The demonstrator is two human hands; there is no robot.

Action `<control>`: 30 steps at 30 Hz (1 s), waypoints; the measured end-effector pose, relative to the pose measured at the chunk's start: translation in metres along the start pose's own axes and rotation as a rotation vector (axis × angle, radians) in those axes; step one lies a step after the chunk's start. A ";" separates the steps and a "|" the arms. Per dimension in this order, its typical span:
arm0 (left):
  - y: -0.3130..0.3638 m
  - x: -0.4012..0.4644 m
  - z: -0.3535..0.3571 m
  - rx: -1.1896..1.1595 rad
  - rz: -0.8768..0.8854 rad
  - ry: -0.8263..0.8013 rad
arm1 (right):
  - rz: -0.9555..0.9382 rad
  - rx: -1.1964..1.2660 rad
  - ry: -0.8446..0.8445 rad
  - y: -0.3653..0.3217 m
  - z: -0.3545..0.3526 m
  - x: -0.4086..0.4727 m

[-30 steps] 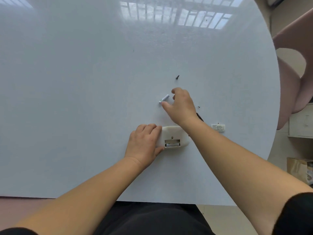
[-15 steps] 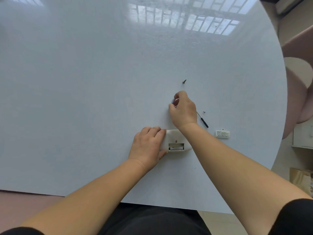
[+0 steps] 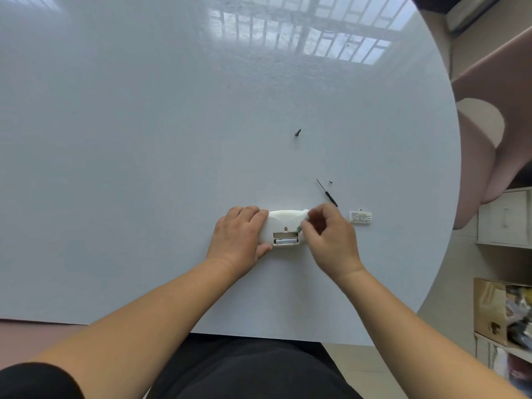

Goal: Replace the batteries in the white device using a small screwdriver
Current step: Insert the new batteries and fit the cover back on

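The white device (image 3: 283,221) lies on the white table (image 3: 144,168), its battery bay open toward me with one battery (image 3: 285,241) lying in the lower slot. My left hand (image 3: 239,237) grips the device's left end. My right hand (image 3: 328,237) hovers at the device's right end and pinches a small battery (image 3: 302,224) between thumb and fingers; most of that battery is hidden. The small black screwdriver (image 3: 326,192) lies just beyond my right hand. The white battery cover (image 3: 360,217) lies to the right.
A dark screw (image 3: 298,133) lies farther out on the table, and a tiny screw (image 3: 331,182) sits beside the screwdriver's shaft. The table's curved edge runs close on the right, with a chair (image 3: 483,156), shelves and a cardboard box (image 3: 501,309) beyond.
My right hand picked up the loose battery from the table beyond the device and brought it back to the device's right end. My left hand stayed on the device.
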State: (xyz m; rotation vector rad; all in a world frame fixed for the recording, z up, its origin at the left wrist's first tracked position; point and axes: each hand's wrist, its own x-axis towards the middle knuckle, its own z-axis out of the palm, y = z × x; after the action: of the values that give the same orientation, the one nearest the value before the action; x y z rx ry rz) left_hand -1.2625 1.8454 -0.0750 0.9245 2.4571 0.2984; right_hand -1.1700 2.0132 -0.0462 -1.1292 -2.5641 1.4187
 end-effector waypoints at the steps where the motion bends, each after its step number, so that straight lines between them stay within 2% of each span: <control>1: 0.000 0.000 0.000 -0.002 -0.003 0.002 | -0.093 -0.054 -0.011 0.001 0.002 -0.009; 3: 0.001 0.000 0.000 -0.001 -0.004 0.007 | -0.264 -0.137 -0.001 0.003 0.008 -0.019; 6: 0.001 -0.001 0.001 -0.003 -0.005 0.014 | -0.419 -0.240 0.003 0.001 0.014 -0.022; 10: 0.001 -0.001 0.002 -0.003 -0.011 0.011 | -0.630 -0.429 -0.073 -0.001 0.020 -0.017; 17: 0.001 -0.001 0.002 -0.004 -0.015 0.020 | -0.811 -0.634 -0.189 -0.003 0.027 -0.015; 26: 0.003 -0.002 0.003 -0.015 -0.016 0.046 | -0.745 -0.663 -0.127 0.001 0.032 -0.012; 30: 0.003 -0.002 0.004 -0.016 -0.022 0.047 | -0.522 -0.533 -0.101 0.001 0.038 -0.014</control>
State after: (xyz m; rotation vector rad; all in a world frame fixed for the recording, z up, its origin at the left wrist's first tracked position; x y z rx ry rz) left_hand -1.2576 1.8459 -0.0767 0.8930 2.5020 0.3353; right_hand -1.1714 1.9769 -0.0652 -0.3316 -3.0787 0.7152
